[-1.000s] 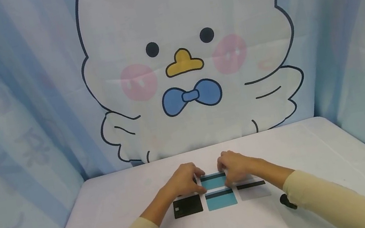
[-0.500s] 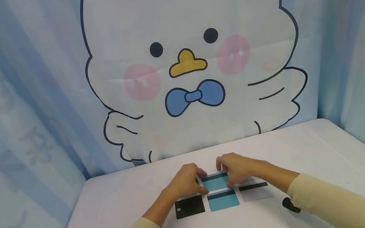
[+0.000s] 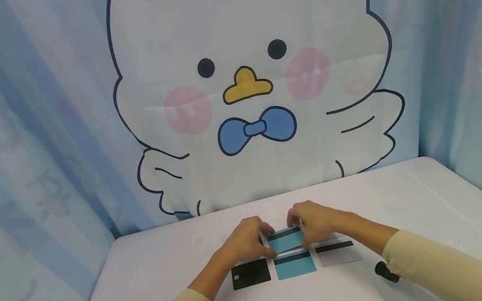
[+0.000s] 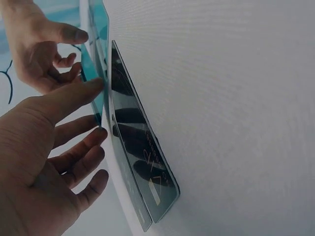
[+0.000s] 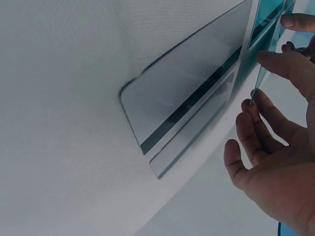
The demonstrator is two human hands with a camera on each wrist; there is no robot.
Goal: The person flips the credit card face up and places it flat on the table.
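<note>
On the white table [image 3: 425, 204], 6 cards form 2 rows of 3. At the middle of the back row is the handled blue card [image 3: 285, 240], its dark stripe along the far side. The left hand [image 3: 247, 240] pinches this card's left end between thumb and fingertips, and the right hand [image 3: 316, 220] pinches its right end the same way. It seems raised off the surface, though the wrist views show it nearly edge-on.

Just nearer the person lies the front blue card [image 3: 295, 265], striped likewise. To its left is the front black card [image 3: 250, 274], bearing a small chip; to its right, the front grey card [image 3: 339, 256] with a dark stripe. Behind these, partly covered by the hands in the head view, are the back dark card [image 4: 137, 196] and the back grey card [image 5: 192, 129]. Beyond the table hangs a cloth backdrop [image 3: 263, 168] printed with a white bird.
</note>
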